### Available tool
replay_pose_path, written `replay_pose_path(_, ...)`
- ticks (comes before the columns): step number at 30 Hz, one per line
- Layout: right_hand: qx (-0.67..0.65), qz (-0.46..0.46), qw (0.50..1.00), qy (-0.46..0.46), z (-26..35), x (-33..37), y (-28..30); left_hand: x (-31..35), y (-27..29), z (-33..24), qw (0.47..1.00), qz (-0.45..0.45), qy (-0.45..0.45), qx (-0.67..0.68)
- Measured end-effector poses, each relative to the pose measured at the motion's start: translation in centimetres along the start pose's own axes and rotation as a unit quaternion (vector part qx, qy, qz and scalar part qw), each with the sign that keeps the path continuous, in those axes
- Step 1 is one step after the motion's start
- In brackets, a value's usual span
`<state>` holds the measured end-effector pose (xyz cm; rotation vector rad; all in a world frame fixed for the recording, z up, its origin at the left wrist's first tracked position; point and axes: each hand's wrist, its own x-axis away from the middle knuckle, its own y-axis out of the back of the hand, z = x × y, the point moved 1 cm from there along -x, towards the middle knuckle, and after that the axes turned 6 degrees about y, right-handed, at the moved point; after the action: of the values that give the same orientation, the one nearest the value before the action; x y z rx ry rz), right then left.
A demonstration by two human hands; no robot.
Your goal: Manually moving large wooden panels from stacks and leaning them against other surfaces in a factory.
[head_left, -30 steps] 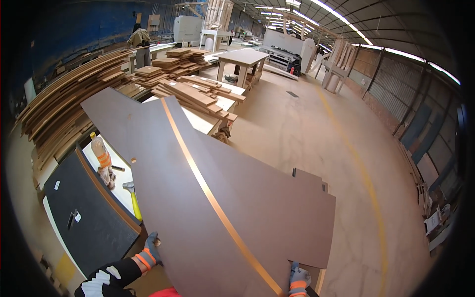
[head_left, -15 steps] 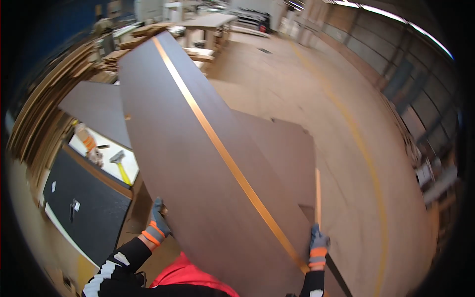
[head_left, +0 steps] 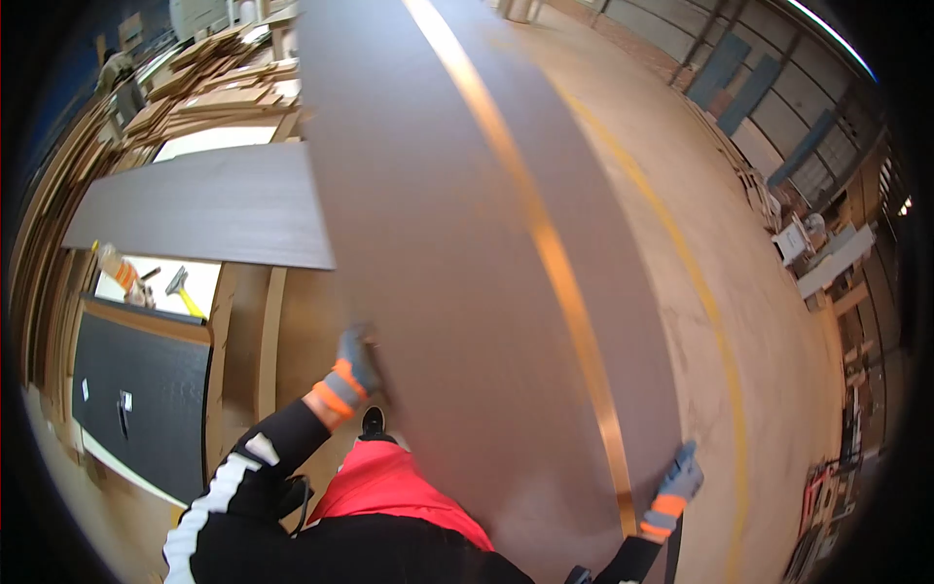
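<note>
A long brown panel [head_left: 428,253] with a shiny orange-gold stripe [head_left: 550,243] along its length slants across the middle, its far end running out of view at the top. My left hand [head_left: 360,362], in a grey-blue glove with an orange cuff, grips the panel's left edge; its fingers are partly hidden and blurred. On the right edge, close to the near end, my right hand [head_left: 679,477] holds the same panel in a matching glove. The undersides of both grips are out of sight.
Left of me, a grey panel [head_left: 204,209] lies across a stack. Near it are a yellow-handled scraper [head_left: 182,290], an orange-banded bottle [head_left: 119,268] and a black panel [head_left: 141,399]. Wooden strips [head_left: 219,97] are piled behind. A yellow line [head_left: 681,248] curves along the floor at right.
My view has shifted, and the held panel has swung and come closer, so its far end has left the top of the picture. The other brown panel beneath it no longer shows. Both hands keep hold.
</note>
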<state>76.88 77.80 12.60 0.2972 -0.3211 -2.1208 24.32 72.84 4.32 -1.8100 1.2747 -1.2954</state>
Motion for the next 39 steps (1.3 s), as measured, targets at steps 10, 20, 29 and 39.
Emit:
replay_pose_path(10, 0.548, -0.157, 0.726, 0.384, -4.5, 7.2, 16.4, -7.7, -7.8, 10.7, 0.984, 0.035, 0.172, -0.012)
replay_pose_path(20, 0.678, -0.197, 0.676, 0.211, -4.4, 15.7, 21.2, -12.0, -11.5, 22.3, 0.941, 0.032, 0.287, -0.175)
replay_pose_path(29, 0.357, -0.342, 0.862, -0.107, -4.5, 16.6, 18.9, -14.0, -7.4, 30.0, 0.932, -0.035, 0.299, -0.2)
replay_pose_path(39, 0.711, 0.001, 0.702, -0.044, -14.2, 13.4, 18.6, -18.4, 1.2, 30.9, 0.909, -0.121, 0.344, -0.201)
